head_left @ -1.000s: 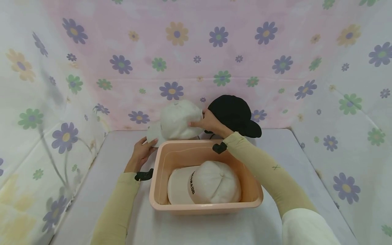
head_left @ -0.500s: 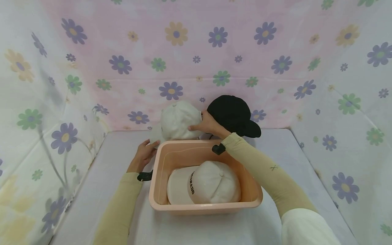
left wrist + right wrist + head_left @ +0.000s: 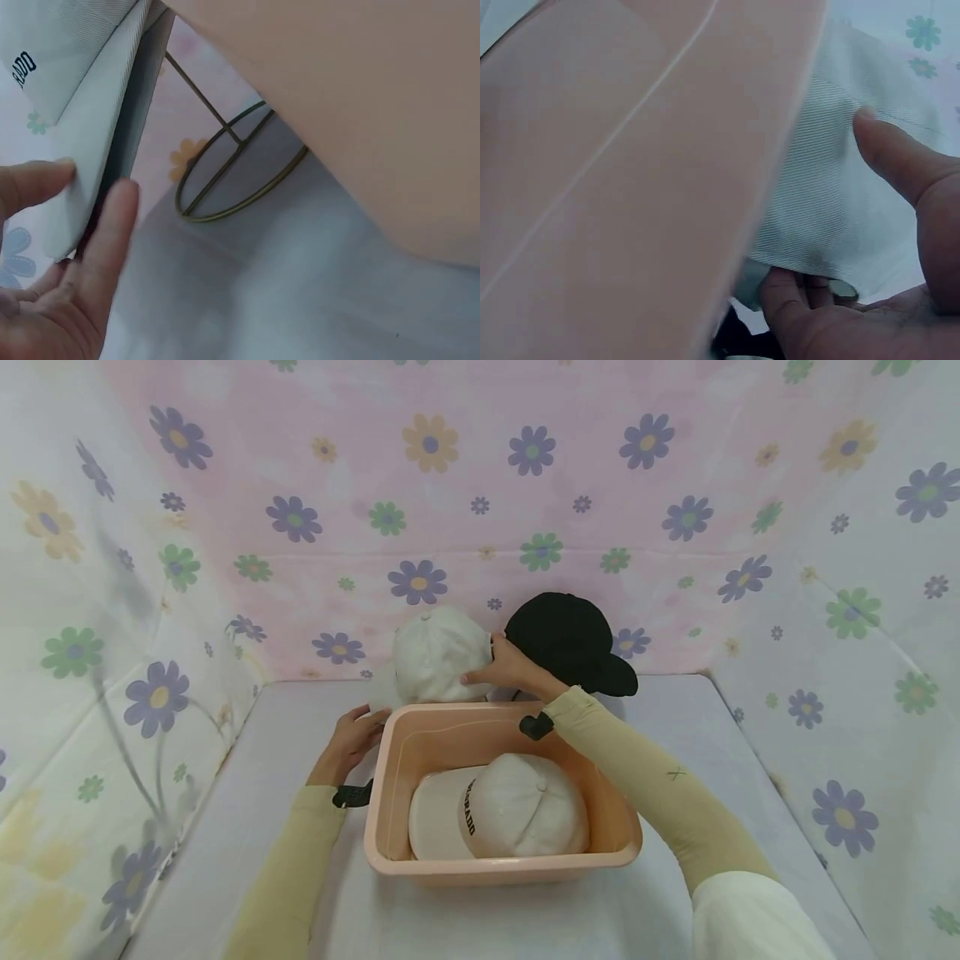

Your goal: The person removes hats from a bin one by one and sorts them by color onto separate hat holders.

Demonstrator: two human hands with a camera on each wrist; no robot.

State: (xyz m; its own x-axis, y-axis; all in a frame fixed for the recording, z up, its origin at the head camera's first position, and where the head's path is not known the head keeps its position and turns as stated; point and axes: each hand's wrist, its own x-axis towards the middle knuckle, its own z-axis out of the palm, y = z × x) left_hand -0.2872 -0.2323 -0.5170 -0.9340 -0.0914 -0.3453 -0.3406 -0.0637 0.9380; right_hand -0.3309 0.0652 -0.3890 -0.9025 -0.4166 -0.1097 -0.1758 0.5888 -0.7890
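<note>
A white baseball cap (image 3: 438,652) with dark lettering partly seen in the left wrist view sits behind the peach plastic tub, brim to the left. My left hand (image 3: 354,739) is at that brim (image 3: 94,142), thumb on its upper face and fingers along the underside. At the cap's back edge, my right hand (image 3: 513,667) holds the crown, thumb (image 3: 900,154) outside and fingers tucked under the rim. The tub (image 3: 450,725) contains a cream cap (image 3: 528,810) with dark lettering, its brim to the left. The tub's wall hides the white cap's lower part.
A black cap (image 3: 562,639) stands just right of my right hand, brim to the right. Below the white cap shows a brass-coloured wire stand (image 3: 244,206) with a round base. Flowered cloth walls (image 3: 480,452) enclose the pale table (image 3: 255,777) behind and at both sides.
The white cap's brim has shifted slightly right and turned away behind the tub's corner. My left hand has followed it a little; my right hand keeps its hold, nearly still.
</note>
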